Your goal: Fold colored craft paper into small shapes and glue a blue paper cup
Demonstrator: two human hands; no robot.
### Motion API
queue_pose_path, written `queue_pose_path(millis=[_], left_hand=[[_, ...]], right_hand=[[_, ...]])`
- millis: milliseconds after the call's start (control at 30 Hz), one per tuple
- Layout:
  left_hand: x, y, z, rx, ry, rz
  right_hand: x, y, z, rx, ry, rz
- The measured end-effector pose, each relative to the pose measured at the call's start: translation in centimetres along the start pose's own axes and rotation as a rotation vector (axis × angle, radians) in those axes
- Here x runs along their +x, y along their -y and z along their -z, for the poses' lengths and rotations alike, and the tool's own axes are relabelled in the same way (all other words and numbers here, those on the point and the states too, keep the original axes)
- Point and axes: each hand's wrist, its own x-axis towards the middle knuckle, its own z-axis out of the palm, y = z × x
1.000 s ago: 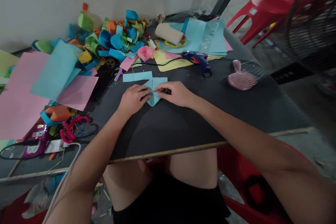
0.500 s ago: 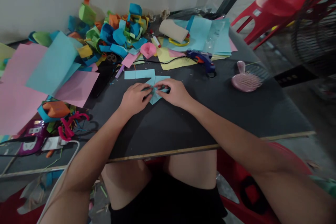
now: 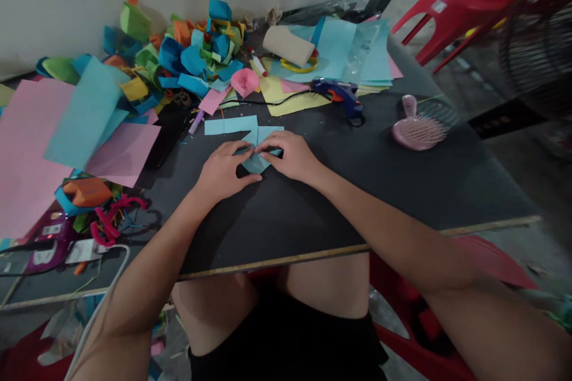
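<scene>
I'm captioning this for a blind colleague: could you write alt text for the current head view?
A person's left hand and right hand touch a folded light-blue paper on a dark tabletop. Beyond them lie a heap of colorful folded papers and a blue glue gun; a pink hairbrush lies to the right.

Dim light leaves my counter (image 3: pixel 295 220) murky, a soft shadow beside my left forearm (image 3: pixel 172 244), the fan (image 3: pixel 538 41) blurred.
</scene>
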Motion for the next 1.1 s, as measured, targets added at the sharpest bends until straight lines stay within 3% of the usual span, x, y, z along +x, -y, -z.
queue_pose_path(millis=[267,533,700,867,1100], left_hand=[[0.2,0.0,-1.0,-0.005,-0.131,0.022],[0.4,0.0,-1.0,-0.022,-0.151,0.004],[0.4,0.1,-1.0,-0.019,-0.148,-0.001],[0.4,-0.1,-0.9,-0.011,-0.123,0.013],[0.3,0.0,-1.0,0.008,-0.109,0.028]], right_hand=[[0.0,-0.1,-0.2,-0.013,-0.027,-0.003],[-0.7,0.5,-0.4,-0.283,-0.11,0.02],[-1.1,1.2,-0.5,-0.369,-0.082,0.027],[-0.8,-0.7,0.2,-0.41,-0.14,-0.023],[-0.1,-3.5,3.1,-0.517,-0.269,-0.098]])
